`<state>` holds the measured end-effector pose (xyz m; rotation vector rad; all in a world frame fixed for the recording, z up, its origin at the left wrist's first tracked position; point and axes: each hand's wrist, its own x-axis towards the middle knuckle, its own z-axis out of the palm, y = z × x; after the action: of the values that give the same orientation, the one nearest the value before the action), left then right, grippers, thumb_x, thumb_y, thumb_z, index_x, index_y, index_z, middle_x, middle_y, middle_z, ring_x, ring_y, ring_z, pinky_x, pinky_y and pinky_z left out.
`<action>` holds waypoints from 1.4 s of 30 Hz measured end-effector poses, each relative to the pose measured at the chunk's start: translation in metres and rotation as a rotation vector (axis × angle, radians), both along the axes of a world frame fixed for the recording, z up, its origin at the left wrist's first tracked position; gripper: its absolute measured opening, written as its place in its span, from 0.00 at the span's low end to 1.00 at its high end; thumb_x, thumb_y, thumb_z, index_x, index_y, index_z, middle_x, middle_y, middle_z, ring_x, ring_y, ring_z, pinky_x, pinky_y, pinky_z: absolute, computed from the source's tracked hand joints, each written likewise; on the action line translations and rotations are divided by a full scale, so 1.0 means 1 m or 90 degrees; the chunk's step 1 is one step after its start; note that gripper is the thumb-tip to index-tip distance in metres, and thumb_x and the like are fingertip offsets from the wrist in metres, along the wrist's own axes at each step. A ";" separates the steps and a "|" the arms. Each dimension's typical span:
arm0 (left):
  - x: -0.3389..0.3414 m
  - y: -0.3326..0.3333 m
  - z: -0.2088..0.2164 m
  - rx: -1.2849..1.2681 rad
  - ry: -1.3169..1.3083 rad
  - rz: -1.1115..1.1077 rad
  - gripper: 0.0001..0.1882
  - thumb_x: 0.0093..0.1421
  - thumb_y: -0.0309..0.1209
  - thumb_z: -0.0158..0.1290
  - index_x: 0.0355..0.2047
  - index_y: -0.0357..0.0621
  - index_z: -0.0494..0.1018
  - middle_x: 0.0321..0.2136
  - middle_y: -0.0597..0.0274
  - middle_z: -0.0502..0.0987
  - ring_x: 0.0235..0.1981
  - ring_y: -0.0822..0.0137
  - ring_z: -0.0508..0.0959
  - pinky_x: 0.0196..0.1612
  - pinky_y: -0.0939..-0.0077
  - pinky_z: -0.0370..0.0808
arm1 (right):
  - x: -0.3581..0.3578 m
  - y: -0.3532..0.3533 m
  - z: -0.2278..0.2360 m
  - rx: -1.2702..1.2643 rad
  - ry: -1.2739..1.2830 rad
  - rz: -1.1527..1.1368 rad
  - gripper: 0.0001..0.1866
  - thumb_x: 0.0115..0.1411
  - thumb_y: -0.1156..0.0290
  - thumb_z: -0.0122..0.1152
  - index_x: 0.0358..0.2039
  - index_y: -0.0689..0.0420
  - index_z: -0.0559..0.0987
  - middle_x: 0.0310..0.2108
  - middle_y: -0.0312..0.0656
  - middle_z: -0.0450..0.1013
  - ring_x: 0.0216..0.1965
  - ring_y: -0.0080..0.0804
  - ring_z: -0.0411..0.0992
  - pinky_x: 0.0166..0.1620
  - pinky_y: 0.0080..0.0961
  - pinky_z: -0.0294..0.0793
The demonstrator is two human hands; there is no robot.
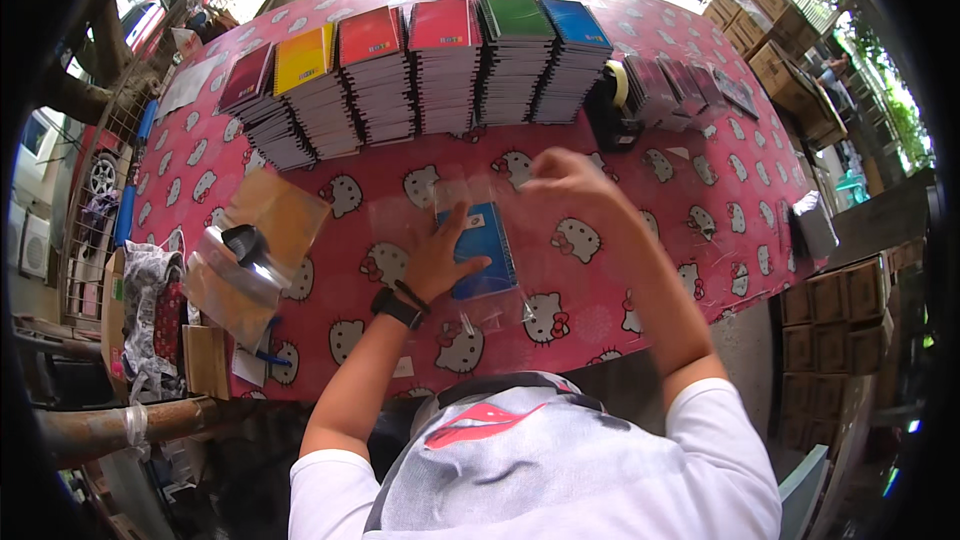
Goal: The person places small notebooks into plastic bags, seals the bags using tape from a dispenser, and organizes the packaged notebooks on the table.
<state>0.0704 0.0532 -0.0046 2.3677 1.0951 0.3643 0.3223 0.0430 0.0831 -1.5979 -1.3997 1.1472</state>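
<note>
in the middle of the frame the left hand [436, 258] lies open and flat on a blue notebook [483, 248] inside a clear sleeve [478, 240], long axis pointing up-frame. the right hand [566, 180] pinches the sleeve's upper edge, just right of it.

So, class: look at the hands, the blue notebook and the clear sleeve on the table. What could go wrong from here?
1. The left hand presses only one side of the blue notebook, so it may twist inside the clear sleeve.
2. The right hand lifts the sleeve's top edge; a hard pull could crease or tear the thin plastic.
3. The right forearm is close to the tape dispenser and notebook stacks, and might knock them.
</note>
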 end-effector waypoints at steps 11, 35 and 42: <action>0.001 0.002 -0.008 0.007 -0.115 0.012 0.56 0.44 0.54 0.59 0.64 0.48 0.39 0.60 0.52 0.56 0.62 0.42 0.48 0.60 0.48 0.47 | -0.080 -0.019 -0.025 -0.112 -0.584 0.061 0.29 0.39 0.52 0.69 0.41 0.55 0.76 0.34 0.47 0.75 0.35 0.41 0.75 0.37 0.34 0.74; -0.025 -0.017 0.027 -0.298 -0.628 -0.017 0.49 0.38 0.22 0.67 0.57 0.41 0.48 0.51 0.57 0.63 0.51 0.64 0.67 0.54 0.69 0.67 | -0.080 -0.072 -0.052 0.193 0.314 0.084 0.40 0.43 0.72 0.68 0.56 0.62 0.60 0.53 0.46 0.62 0.58 0.36 0.57 0.58 0.31 0.56; -0.033 -0.053 0.000 -0.405 -0.662 0.051 0.51 0.41 0.19 0.63 0.61 0.46 0.44 0.51 0.56 0.64 0.50 0.63 0.68 0.52 0.70 0.69 | -0.121 -0.089 -0.056 0.205 0.439 0.011 0.34 0.54 0.66 0.58 0.58 0.61 0.55 0.52 0.44 0.59 0.56 0.30 0.56 0.58 0.27 0.55</action>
<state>0.0377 0.0005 -0.0049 1.2626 0.6338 0.9607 0.2010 -0.0460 0.0266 -0.8421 -1.0603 1.2445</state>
